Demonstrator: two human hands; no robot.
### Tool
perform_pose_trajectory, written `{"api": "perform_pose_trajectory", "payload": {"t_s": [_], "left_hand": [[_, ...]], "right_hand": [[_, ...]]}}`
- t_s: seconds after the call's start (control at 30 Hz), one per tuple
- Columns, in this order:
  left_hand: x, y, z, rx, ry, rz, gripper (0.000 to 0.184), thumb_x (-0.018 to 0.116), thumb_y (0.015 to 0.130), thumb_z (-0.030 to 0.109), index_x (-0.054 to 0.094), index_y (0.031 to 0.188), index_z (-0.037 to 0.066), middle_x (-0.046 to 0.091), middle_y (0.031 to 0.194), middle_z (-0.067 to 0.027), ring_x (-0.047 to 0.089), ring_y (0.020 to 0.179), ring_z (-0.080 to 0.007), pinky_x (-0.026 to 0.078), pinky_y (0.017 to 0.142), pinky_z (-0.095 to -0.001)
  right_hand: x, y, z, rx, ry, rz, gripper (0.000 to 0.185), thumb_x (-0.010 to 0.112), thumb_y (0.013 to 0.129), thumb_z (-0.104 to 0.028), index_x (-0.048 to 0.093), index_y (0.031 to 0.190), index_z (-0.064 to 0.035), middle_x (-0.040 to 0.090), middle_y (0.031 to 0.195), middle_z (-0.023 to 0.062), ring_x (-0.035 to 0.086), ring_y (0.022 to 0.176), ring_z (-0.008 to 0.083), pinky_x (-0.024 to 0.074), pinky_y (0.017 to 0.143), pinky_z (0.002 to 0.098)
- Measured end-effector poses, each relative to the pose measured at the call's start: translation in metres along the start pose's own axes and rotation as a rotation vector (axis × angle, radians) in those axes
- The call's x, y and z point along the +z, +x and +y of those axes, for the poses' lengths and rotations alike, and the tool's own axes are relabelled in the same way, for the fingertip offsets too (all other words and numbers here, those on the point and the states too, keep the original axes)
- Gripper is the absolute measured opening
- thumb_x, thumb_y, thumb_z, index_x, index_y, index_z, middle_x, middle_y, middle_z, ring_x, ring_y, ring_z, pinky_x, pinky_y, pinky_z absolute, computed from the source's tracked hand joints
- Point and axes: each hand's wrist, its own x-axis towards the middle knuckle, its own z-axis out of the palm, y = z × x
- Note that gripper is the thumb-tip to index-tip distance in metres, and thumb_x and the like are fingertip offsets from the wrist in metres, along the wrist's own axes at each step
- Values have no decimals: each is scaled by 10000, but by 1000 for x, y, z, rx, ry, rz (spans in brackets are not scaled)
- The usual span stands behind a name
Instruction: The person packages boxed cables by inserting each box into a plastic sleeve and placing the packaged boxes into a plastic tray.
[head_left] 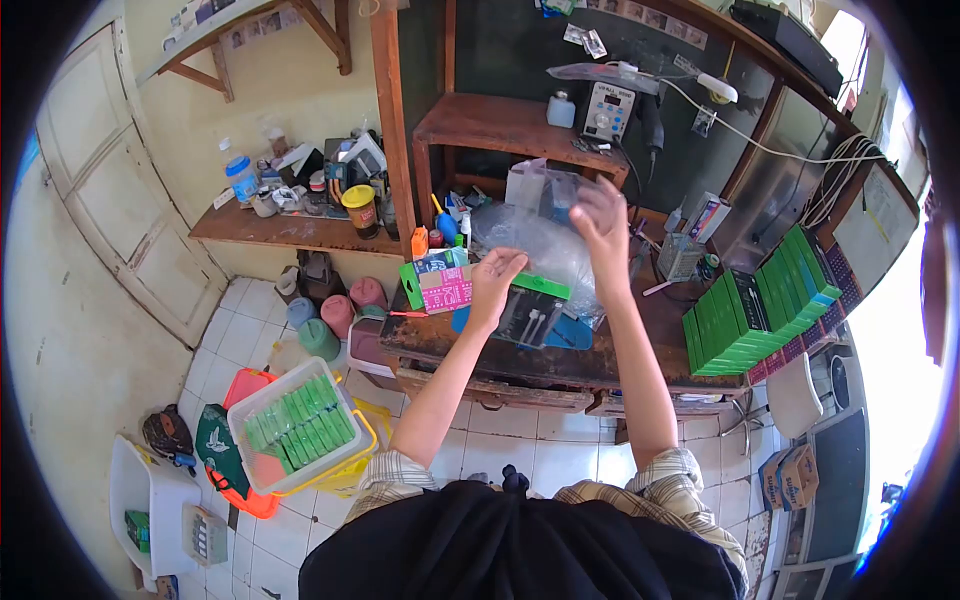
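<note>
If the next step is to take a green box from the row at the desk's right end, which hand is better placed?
Probably the right hand. It looks open and empty, and is nearer the green boxes. The left hand is farther and seems to hold the black packet.

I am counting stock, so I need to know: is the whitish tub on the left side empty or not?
Not empty: rows of green packets lie inside the tub. Whether it is completely full, I cannot tell.
</note>
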Motion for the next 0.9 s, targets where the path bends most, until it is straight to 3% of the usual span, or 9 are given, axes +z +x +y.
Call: {"api": "perform_pose_trajectory", "payload": {"t_s": [0.1,0.17,0.27,0.37,0.4,0.77,0.9], "left_hand": [[3,4,0,82,-24,90,99,592,811,86,542,876,29,594,824,-40,562,752,-90,434,685,-205],[2,6,4,71,-4,118,105,594,810,83,537,880,30,588,820,-33,561,746,-90,438,695,-212],[-1,5,3,58,-32,197,101,588,820,97,529,877,37,577,811,-15,544,732,-74,427,686,-203],[-2,5,3,121,-25,274,138,594,824,140,528,857,23,560,756,-10,520,680,-68,414,641,-197],[-2,5,2,153,-28,285,134,589,828,142,525,857,27,550,743,-3,505,663,-62,406,628,-196],[-41,8,12,275,127,369,143,542,863,184,499,876,49,521,700,22,468,604,-33,367,535,-173],[-64,3,18,271,188,413,139,534,867,149,488,897,21,523,773,3,482,671,-41,400,607,-184]], "right_hand": [[-17,-28,42,135,1,26,430,659,769,-207,508,1095,28,585,946,91,521,965,164,420,810,263],[-24,-42,59,259,-188,-153,305,617,805,-200,554,1000,26,597,872,72,545,875,133,424,760,236],[-24,-47,76,257,-67,-95,224,577,835,-199,579,887,18,596,766,44,548,767,93,420,699,216],[-15,-45,67,322,-72,-35,179,537,858,-179,582,807,-13,596,745,34,530,714,82,399,719,236],[-13,-46,72,308,-93,12,207,570,844,-195,567,814,11,583,697,32,536,683,69,412,654,211],[33,-57,102,213,-280,-67,190,548,851,-175,552,837,15,547,625,30,486,578,73,398,538,230],[57,-62,94,197,-241,-76,180,538,855,-161,548,835,17,538,616,33,467,558,75,384,520,228]]}}
